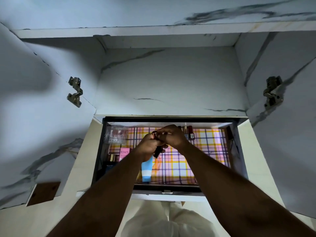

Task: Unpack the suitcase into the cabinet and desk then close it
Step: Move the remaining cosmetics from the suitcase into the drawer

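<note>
Both hands (159, 142) gripping cosmetics, blue tube (146, 169), over open drawer (227, 134)

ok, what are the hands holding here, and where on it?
Left hand grips a small dark lipstick-like tube around its middle, plus a blue tube by its upper end. Right hand pinches the dark tube's top end.

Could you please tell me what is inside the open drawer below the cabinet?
The drawer has a plaid liner, a clear pouch, a pink Pond's box, dark bottles, a blue tube and lipsticks. Both forearms hide part of the liner.
</note>
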